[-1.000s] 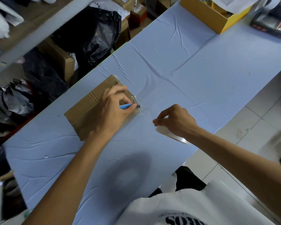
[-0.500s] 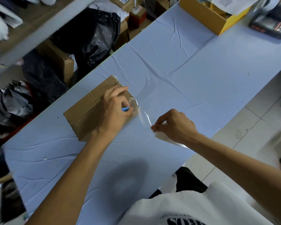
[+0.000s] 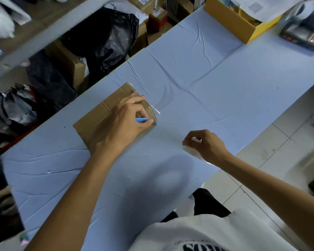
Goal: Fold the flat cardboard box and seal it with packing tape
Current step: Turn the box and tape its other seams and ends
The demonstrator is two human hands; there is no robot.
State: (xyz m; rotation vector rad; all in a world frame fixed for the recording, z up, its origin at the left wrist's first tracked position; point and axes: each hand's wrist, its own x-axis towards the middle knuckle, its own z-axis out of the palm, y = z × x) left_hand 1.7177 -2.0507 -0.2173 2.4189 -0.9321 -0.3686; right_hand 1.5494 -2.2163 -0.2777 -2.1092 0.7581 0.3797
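Since half a second ago the right hand point(image 3: 205, 144) has drawn farther right, away from the flat brown cardboard box point(image 3: 96, 122), and the clear packing tape point(image 3: 191, 151) it pinches no longer shows as a band between them. The table's wrinkled pale blue cloth point(image 3: 216, 84) spans the head view, with white tiled floor point(image 3: 283, 142) to the right, black plastic bags point(image 3: 107, 37) behind and an open yellow cardboard box point(image 3: 230, 20) at the far end. The brown box lies near the table's left edge, tape glinting at its right edge. The left hand point(image 3: 127, 124) rests on it, gripping a small blue cutter point(image 3: 141, 120).
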